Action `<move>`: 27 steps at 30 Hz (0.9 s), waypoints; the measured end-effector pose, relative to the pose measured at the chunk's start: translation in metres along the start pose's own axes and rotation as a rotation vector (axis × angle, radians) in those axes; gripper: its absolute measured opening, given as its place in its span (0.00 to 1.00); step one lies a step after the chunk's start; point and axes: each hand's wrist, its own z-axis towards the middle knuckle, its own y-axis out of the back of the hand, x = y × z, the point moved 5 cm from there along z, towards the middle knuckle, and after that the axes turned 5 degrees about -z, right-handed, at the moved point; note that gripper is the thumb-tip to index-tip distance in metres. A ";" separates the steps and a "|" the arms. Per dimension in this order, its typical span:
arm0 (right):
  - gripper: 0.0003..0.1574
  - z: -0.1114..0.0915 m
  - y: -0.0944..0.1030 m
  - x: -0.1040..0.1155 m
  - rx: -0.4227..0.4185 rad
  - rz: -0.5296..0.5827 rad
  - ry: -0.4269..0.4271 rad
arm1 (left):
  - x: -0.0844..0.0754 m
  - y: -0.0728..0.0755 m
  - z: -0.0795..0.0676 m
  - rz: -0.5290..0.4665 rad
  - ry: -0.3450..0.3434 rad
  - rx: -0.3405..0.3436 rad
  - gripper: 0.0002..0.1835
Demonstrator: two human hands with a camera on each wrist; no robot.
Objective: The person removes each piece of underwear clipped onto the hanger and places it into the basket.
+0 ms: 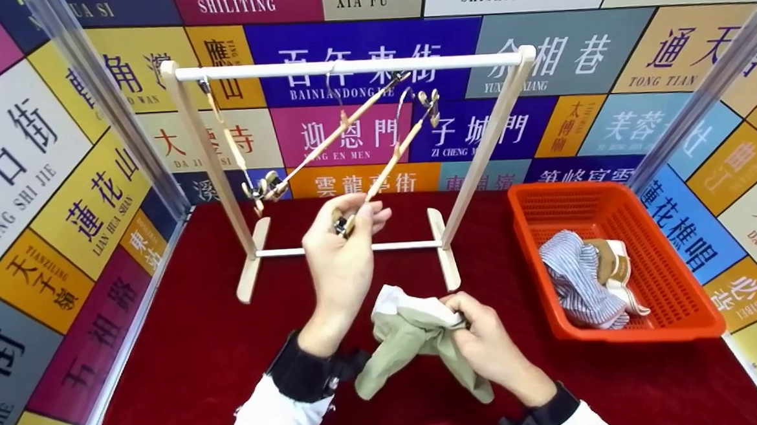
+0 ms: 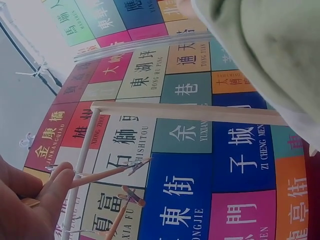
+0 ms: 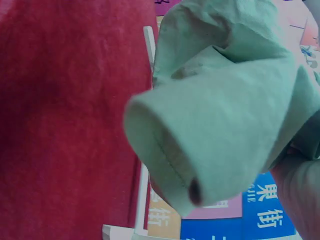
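My left hand pinches one clip end of a wooden clip hanger, which slants up to the right with its other clip free. The hanger's hook rises toward the rack's bar. Lower down, my right hand grips small green pants by the white waistband, and the legs hang down. In the right wrist view, a pant leg fills the middle and hides most of the fingers. Green cloth covers the upper right of the left wrist view.
A wooden rack stands on red cloth. Two other clip hangers, one steep and one slanted, hang from it. At right, an orange basket contains a striped garment and a brown-and-white item.
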 end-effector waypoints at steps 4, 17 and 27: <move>0.26 0.002 0.011 0.007 -0.036 0.019 0.031 | -0.001 -0.006 0.008 -0.037 0.005 -0.006 0.06; 0.22 0.000 0.044 0.021 -0.111 0.016 0.083 | 0.003 -0.024 0.030 -0.081 -0.014 -0.022 0.05; 0.19 -0.004 0.062 0.022 -0.172 0.041 0.078 | 0.011 -0.032 0.040 -0.030 -0.017 -0.029 0.05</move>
